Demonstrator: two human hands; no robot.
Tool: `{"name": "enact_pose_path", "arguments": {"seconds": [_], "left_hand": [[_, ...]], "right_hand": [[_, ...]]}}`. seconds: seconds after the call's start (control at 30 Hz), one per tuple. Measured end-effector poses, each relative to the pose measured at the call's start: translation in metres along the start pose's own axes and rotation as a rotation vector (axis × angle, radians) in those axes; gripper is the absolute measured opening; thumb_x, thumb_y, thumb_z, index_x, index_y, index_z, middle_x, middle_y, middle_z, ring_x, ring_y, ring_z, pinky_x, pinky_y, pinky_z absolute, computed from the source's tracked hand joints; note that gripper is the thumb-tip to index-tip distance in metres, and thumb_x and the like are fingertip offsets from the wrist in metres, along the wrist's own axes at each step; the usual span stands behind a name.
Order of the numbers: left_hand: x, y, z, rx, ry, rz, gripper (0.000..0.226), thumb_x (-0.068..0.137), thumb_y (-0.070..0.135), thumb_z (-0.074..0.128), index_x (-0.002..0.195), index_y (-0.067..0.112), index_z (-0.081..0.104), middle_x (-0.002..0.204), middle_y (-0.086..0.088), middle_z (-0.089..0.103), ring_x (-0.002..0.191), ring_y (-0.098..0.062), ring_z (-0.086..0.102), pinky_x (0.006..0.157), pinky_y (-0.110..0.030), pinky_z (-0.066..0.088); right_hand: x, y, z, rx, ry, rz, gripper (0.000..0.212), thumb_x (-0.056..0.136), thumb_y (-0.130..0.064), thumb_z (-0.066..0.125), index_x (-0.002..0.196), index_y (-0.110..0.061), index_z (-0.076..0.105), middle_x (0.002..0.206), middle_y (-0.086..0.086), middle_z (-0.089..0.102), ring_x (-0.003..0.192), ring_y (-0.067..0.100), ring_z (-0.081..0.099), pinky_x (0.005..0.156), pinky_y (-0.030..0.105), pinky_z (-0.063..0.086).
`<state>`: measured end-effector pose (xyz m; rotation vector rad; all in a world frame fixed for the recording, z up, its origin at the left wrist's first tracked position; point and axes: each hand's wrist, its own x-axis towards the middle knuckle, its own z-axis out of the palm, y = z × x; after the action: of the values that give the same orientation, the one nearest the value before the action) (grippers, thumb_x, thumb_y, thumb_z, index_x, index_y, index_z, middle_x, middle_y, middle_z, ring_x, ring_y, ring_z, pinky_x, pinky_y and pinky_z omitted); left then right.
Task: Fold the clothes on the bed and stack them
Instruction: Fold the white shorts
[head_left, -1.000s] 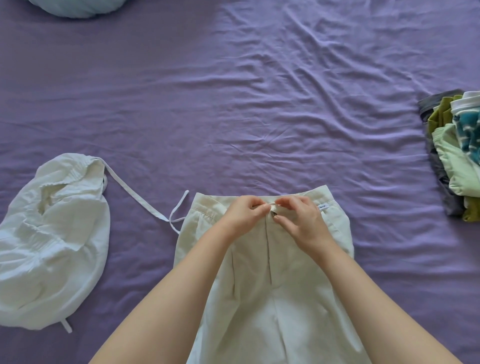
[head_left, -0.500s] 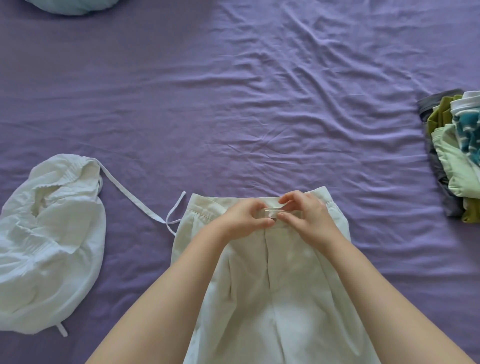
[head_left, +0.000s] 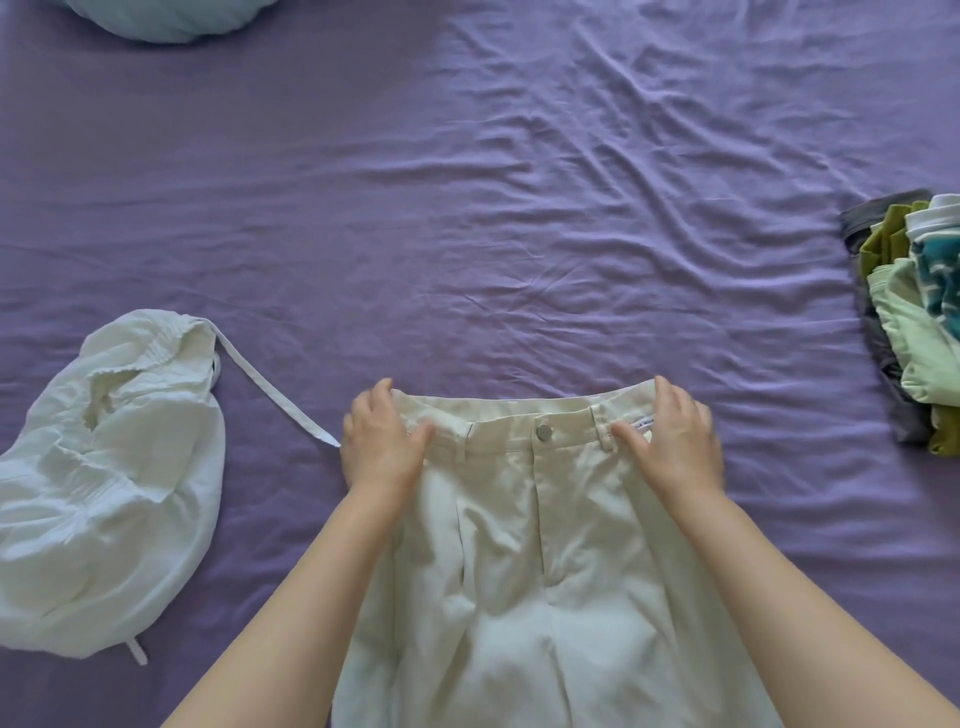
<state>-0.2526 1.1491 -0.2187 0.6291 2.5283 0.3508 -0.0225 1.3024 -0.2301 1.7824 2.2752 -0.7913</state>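
left hand, right hand: moved from button to waistband ends, flat, fingers spread; trousers fastened, ready for folding.

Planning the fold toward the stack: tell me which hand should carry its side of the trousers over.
Left, probably. The left hand rests on the cream button-front trousers at the waistband end farther from the folded multicoloured clothes stack; the right hand lies flat on the nearer end and can pin it.
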Motion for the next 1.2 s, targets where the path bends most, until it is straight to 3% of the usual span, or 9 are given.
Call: {"name": "enact_pose_path", "arguments": {"seconds": [0.13, 0.33, 0.47, 0.67, 0.8, 0.9, 1.03, 1.1, 1.2], "left_hand": [[-0.005, -0.007, 0.001, -0.055, -0.055, -0.178, 0.075, 0.081, 0.038, 0.069, 0.143, 0.016, 0.032, 0.133, -0.006, 0.052, 0.125, -0.028, 0.047, 0.1, -0.043, 0.034], [-0.024, -0.015, -0.026, -0.281, -0.086, -0.168, 0.024, 0.087, 0.035, 0.064, 0.08, 0.015, 0.052, 0.073, 0.005, 0.055, 0.084, -0.024, 0.056, 0.069, -0.031, 0.042], [-0.057, -0.013, -0.059, -0.221, 0.012, -0.093, 0.035, 0.09, 0.046, 0.059, 0.096, 0.012, 0.052, 0.087, 0.003, 0.059, 0.088, -0.024, 0.054, 0.077, -0.038, 0.043], [-0.117, 0.022, -0.141, -0.407, 0.166, 0.08, 0.044, 0.084, 0.057, 0.062, 0.085, 0.013, 0.056, 0.078, 0.003, 0.06, 0.077, -0.023, 0.054, 0.073, -0.04, 0.045], [-0.162, 0.052, -0.2, -0.538, 0.184, 0.236, 0.041, 0.084, 0.052, 0.064, 0.079, 0.011, 0.061, 0.068, 0.006, 0.057, 0.062, -0.015, 0.048, 0.06, -0.03, 0.04], [-0.194, 0.071, -0.241, -0.58, 0.156, 0.324, 0.031, 0.083, 0.042, 0.069, 0.077, 0.013, 0.064, 0.071, 0.003, 0.061, 0.063, -0.014, 0.051, 0.057, -0.023, 0.041], [-0.232, 0.097, -0.29, -0.57, 0.28, 0.429, 0.031, 0.079, 0.026, 0.077, 0.093, 0.004, 0.06, 0.086, -0.008, 0.065, 0.074, -0.018, 0.054, 0.07, -0.032, 0.045], [-0.251, 0.109, -0.312, -0.54, 0.384, 0.452, 0.031, 0.077, 0.027, 0.079, 0.089, 0.008, 0.057, 0.078, 0.002, 0.061, 0.067, -0.01, 0.053, 0.058, -0.014, 0.04], [-0.275, 0.122, -0.34, -0.5, 0.485, 0.558, 0.033, 0.08, 0.026, 0.076, 0.067, 0.017, 0.048, 0.06, 0.01, 0.047, 0.054, -0.005, 0.038, 0.051, -0.014, 0.034]], "right_hand": [[-0.004, -0.005, -0.002, 0.057, 0.031, 0.132, 0.077, 0.081, -0.039, 0.071, 0.139, -0.004, 0.035, 0.13, 0.021, 0.05, 0.122, 0.037, 0.044, 0.095, 0.042, 0.037], [-0.017, 0.004, -0.027, 0.324, -0.009, 0.129, 0.028, 0.081, -0.028, 0.069, 0.097, -0.013, 0.053, 0.099, 0.01, 0.059, 0.095, 0.031, 0.055, 0.07, 0.035, 0.039], [-0.041, 0.004, -0.06, 0.464, 0.109, -0.017, 0.022, 0.081, -0.023, 0.072, 0.085, -0.016, 0.052, 0.082, 0.0, 0.059, 0.078, 0.023, 0.053, 0.06, 0.032, 0.033], [-0.085, 0.0, -0.152, 0.638, 0.211, -0.195, 0.024, 0.08, -0.028, 0.074, 0.084, -0.011, 0.058, 0.079, 0.001, 0.063, 0.074, 0.023, 0.057, 0.065, 0.037, 0.042], [-0.12, -0.003, -0.227, 0.704, 0.298, -0.365, 0.029, 0.081, -0.027, 0.073, 0.064, -0.022, 0.05, 0.054, -0.015, 0.056, 0.05, 0.002, 0.046, 0.05, 0.016, 0.036], [-0.142, -0.005, -0.275, 0.727, 0.337, -0.403, 0.023, 0.081, -0.029, 0.074, 0.071, -0.016, 0.057, 0.059, -0.008, 0.055, 0.056, 0.012, 0.046, 0.058, 0.032, 0.04], [-0.172, -0.013, -0.33, 0.726, 0.39, -0.471, 0.02, 0.081, -0.028, 0.073, 0.071, -0.017, 0.058, 0.059, -0.008, 0.054, 0.055, 0.011, 0.045, 0.056, 0.03, 0.04], [-0.184, -0.019, -0.355, 0.739, 0.421, -0.477, 0.024, 0.082, -0.027, 0.072, 0.072, -0.015, 0.053, 0.062, -0.002, 0.051, 0.062, 0.018, 0.043, 0.06, 0.035, 0.038], [-0.206, -0.029, -0.388, 0.734, 0.5, -0.532, 0.043, 0.085, -0.025, 0.069, 0.064, -0.018, 0.032, 0.056, -0.002, 0.038, 0.06, 0.021, 0.037, 0.061, 0.036, 0.03]]}}
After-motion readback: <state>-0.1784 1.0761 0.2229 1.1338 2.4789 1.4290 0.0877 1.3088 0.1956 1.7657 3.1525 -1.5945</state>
